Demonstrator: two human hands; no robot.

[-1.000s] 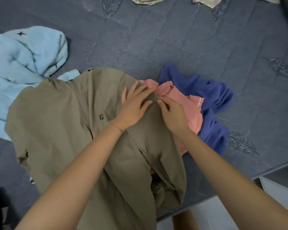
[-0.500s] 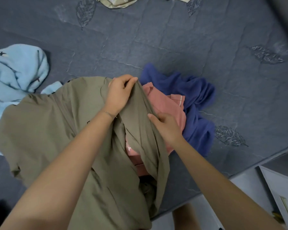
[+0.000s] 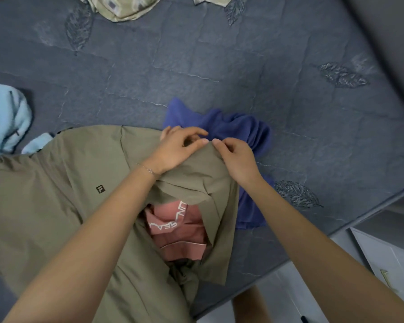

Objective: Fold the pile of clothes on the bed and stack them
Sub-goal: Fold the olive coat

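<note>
Right hand [image 3: 236, 159] moved up since half a second ago, from beside the pink top [image 3: 177, 231] to meet the left hand [image 3: 175, 150] at the far edge of the olive shirt [image 3: 56, 194]. Both grips were narrow, thumb-and-fingertip pinches on that edge, nearly touching each other. The left pinch was partly hidden by its own fingers.

The shirt lay spread over the near part of the bed [image 3: 219, 66], still rumpled, with its near hem hanging off the edge. The pink top showed through a gap under the lifted flap. The blue top [image 3: 238, 127] was bunched just beyond the hands, partly under the shirt.

My read: they were locating a collar or shoulder seam to shake the shirt flat. No fold had been made and no stack started, so the task was at an early stage.
</note>
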